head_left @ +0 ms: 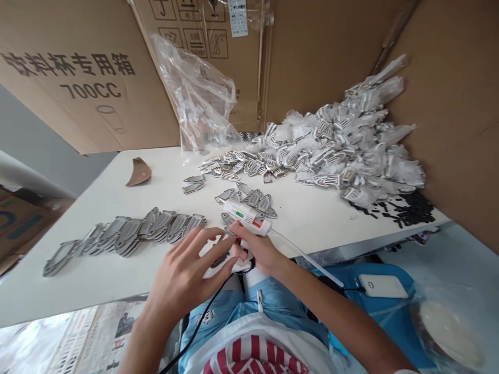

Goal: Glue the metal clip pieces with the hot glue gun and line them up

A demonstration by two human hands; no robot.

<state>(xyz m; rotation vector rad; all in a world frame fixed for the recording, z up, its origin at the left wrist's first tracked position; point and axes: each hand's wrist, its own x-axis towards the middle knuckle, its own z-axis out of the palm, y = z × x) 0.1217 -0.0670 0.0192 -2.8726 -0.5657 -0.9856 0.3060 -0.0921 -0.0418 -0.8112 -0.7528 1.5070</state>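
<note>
"Glue gun (246,217): where is it sitting?"

"It's hovering over the desk (307,210), around the middle of the near edge, and its nozzle is pointing away from the person."

"What is the right hand (262,250) doing?"

"It's closing around the handle, with the thumb lying along the gun's body. A pale glue stick (307,257) is poking out of the back, and a black cord (202,318) is trailing toward the lap."

"And the left hand (186,267)?"

"It's reaching in beside the handle, fingers spreading and bending loosely. A metal clip (220,259) is showing among them, but I can't tell whether they're pinching it."

"What's lying nearby?"

"A few loose clips (255,199) are lying just beyond the nozzle. Overlapping stacks (130,232) are running leftward, toward the near left corner."

"And farther out?"

"A heap (249,162) is spreading toward the far edge, merging into bagged clips (351,140) that are filling the far right corner. Black strips (415,209) are scattering by the right edge. A brown scrap (139,172) is lying near the far left corner, a clear bag (198,98) is leaning on cardboard (319,57) at the far edge, and a blue stool (393,317) is standing off the near right corner."
</note>
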